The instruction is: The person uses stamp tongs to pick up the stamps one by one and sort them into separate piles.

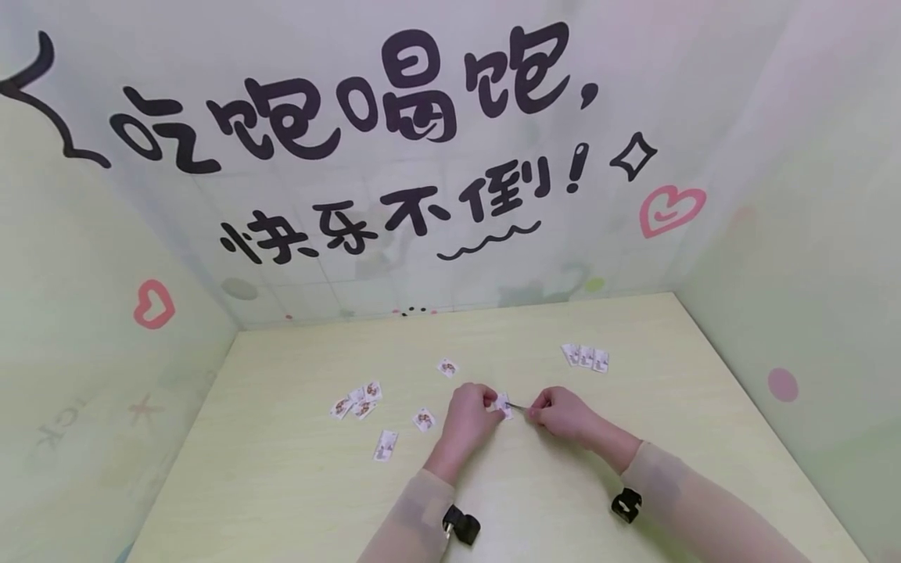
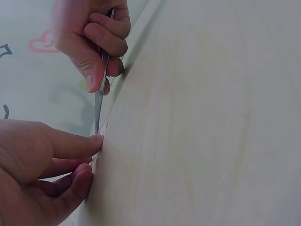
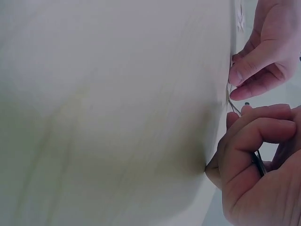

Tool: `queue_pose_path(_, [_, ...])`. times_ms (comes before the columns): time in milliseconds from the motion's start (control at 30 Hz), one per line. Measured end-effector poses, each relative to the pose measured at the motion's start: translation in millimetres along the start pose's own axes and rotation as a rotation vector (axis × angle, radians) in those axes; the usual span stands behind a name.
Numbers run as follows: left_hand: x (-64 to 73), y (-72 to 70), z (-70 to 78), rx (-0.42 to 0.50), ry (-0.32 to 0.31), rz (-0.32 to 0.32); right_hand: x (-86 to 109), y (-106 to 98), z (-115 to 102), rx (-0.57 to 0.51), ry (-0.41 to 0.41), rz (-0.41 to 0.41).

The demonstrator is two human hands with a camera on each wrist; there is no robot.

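Observation:
My right hand point(image 1: 565, 414) grips metal tweezers point(image 2: 98, 110), which point left and down. Their tips meet a small white printed card point(image 1: 504, 403) lying on the table. My left hand point(image 1: 470, 418) holds this card at its left side, thumb and forefinger at its edges. In the left wrist view the left fingertips point(image 2: 96, 141) are right beside the tweezer tips. The right fingers curl round the tweezers' shaft in the right wrist view and hide much of it.
Several small cards with brown pictures point(image 1: 363, 408) overlap on the left. Two more, an upper card point(image 1: 447, 367) and a lower card point(image 1: 424, 420), lie apart near the left hand. A grey-printed card point(image 1: 385, 446) sits nearer me. Three grey-printed cards point(image 1: 586, 357) form a row at back right. Walls point(image 1: 788, 313) enclose the table.

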State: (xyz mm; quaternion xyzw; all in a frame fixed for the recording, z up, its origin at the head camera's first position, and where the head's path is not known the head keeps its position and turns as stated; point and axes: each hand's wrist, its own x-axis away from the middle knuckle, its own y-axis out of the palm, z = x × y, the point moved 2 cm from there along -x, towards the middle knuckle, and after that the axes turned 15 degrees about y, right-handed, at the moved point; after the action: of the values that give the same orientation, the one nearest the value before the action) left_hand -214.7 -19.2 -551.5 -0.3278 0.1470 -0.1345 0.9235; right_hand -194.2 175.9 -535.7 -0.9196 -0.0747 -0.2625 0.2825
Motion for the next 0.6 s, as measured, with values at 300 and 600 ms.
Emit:
queue_pose_path(300, [-1.4,-1.6,1.0,0.005,-0.006,-0.015,-1.7,-3.9,-3.0,0.047,-0.021,0.013])
queue_pose_path(600, [-1.6,-2.9,1.3,-0.005,0.009,-0.021,-11.2,-14.1,0.9,0.112,-0.112,-0.068])
